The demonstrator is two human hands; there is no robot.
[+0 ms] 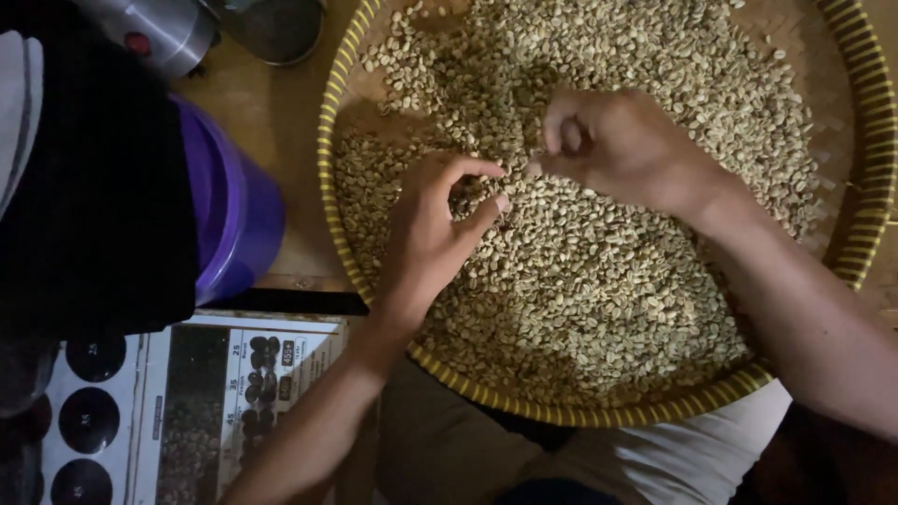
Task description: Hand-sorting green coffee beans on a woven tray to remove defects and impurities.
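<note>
A round woven tray with a yellow striped rim [329, 201] holds a thick layer of pale green coffee beans [599, 281]. My left hand [435, 234] rests on the beans at the tray's left middle, thumb and forefinger curled toward each other in a pinch over the beans. My right hand [622, 145] hovers just right of it, fingers curled in with the fingertips touching the beans. Whether either hand has a bean pinched between its fingers is too small to tell.
A purple plastic container [238, 210] stands left of the tray on a wooden tabletop [271, 103]. A metal vessel [164, 28] sits at the top left. A printed chart with dark round patches [187, 411] lies at the lower left. Dark cloth covers the left side.
</note>
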